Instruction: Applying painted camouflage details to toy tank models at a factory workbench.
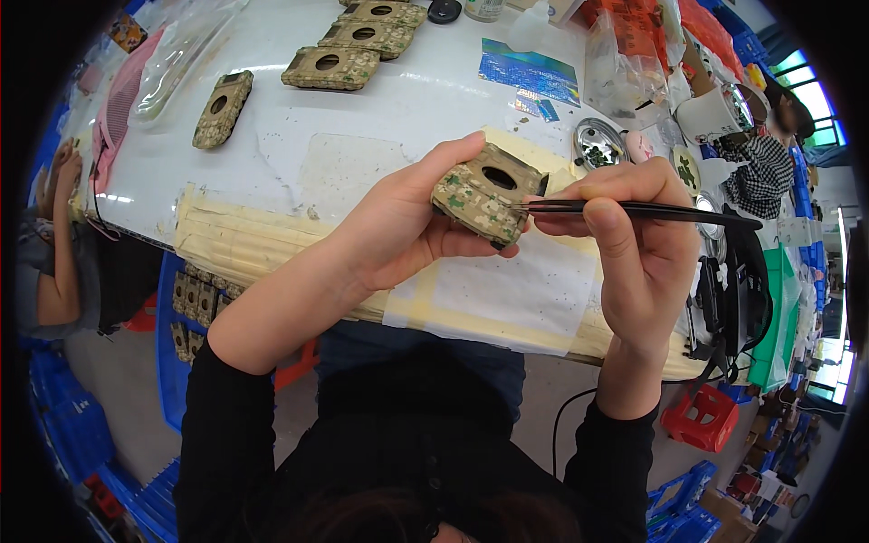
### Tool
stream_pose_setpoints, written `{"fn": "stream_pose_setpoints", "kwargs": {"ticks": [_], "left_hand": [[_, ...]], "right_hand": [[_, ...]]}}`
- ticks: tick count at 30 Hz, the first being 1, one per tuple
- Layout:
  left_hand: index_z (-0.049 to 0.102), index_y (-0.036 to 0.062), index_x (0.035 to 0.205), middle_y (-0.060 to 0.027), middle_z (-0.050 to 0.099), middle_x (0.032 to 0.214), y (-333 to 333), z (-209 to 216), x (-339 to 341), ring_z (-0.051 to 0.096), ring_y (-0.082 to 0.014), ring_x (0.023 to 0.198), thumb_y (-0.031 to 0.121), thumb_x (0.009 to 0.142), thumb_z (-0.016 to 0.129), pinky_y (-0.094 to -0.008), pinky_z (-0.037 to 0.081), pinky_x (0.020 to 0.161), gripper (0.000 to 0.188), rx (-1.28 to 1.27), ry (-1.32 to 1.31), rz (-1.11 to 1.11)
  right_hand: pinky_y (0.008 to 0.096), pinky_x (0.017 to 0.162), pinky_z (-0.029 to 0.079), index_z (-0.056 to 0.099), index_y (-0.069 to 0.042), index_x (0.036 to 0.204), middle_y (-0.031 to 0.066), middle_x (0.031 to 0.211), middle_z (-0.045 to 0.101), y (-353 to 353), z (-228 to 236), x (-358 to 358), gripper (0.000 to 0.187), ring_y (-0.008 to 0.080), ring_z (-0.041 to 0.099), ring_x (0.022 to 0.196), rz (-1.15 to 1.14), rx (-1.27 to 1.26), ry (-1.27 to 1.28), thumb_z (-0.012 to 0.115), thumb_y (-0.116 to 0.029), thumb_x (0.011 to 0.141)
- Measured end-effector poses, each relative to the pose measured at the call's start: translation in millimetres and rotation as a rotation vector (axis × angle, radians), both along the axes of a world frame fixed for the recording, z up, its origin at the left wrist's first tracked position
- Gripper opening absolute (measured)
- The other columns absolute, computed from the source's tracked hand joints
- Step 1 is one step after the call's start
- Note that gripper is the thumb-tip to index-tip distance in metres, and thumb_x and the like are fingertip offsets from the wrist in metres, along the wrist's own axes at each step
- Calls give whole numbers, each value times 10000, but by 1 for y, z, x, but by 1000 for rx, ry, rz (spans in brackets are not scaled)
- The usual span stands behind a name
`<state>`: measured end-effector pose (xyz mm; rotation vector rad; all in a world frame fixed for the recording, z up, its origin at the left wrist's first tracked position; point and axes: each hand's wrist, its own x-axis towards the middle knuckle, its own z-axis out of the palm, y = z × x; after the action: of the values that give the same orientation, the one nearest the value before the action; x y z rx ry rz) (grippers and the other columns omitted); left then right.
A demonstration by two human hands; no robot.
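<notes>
1. nearest the camera, two black sleeves rise from the lower edge; the left hand (398,217) is curled around a flat rectangular piece (484,193), thumb under its near edge and fingers behind it, holding it tilted above the counter (272,109).
2. the piece is mottled tan, cream and green, with a dark oval hole near its top and a rough, encrusted face.
3. the right hand (634,244) is closed on black tweezers (634,210), pinched between thumb and fingers, the tips touching the piece's right edge.
4. similar mottled pieces (330,68) lie further back on the white counter, well apart from the hands.
5. a small round metal dish (599,143) to the right holds dark green bits.
6. a blue crate (195,308) below the counter's edge holds more of the mottled pieces.
</notes>
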<state>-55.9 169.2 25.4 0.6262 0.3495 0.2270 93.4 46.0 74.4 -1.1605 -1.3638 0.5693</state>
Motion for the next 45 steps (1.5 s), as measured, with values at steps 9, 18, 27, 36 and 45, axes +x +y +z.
{"fn": "stream_pose_setpoints", "kwargs": {"ticks": [9, 18, 27, 36, 45], "left_hand": [[492, -64, 1179, -168, 626, 1027, -1, 1, 0, 681, -249, 811, 425, 934, 475, -297, 602, 684, 547, 14, 9, 13], [565, -27, 1100, -129, 653, 904, -5, 7, 5, 656, -249, 681, 443, 931, 465, -313, 570, 612, 509, -37, 107, 82], [488, -54, 1188, -179, 635, 1007, -1, 1, 2, 685, -262, 786, 430, 927, 484, -301, 598, 679, 551, 8, 19, 26], [494, -53, 1187, -176, 638, 1006, -1, 2, 1, 685, -260, 786, 429, 927, 484, -302, 598, 685, 548, 15, 28, 15], [487, -50, 1202, -173, 630, 1029, -1, 1, 0, 680, -254, 827, 427, 928, 480, -310, 599, 696, 550, 35, 24, 4]], "right_hand": [[278, 742, 569, 497, 61, 936, 129, 876, 614, -1, -2, 0, 112, 161, 654, 800, 26, 5, 124, 549, -36, 916], [285, 748, 569, 493, 58, 948, 127, 882, 610, -1, -3, 0, 102, 160, 649, 816, 33, -1, 153, 546, -22, 913], [280, 740, 567, 493, 59, 955, 118, 879, 598, -1, -4, 0, 104, 160, 646, 808, 34, 10, 132, 556, -6, 903], [301, 714, 578, 468, 55, 934, 156, 858, 605, -1, -3, -1, 144, 198, 659, 778, 6, 6, 72, 519, -79, 935], [324, 685, 591, 458, 59, 950, 173, 867, 604, 1, 3, 2, 202, 236, 673, 767, 12, -81, 75, 493, -140, 955]]}}
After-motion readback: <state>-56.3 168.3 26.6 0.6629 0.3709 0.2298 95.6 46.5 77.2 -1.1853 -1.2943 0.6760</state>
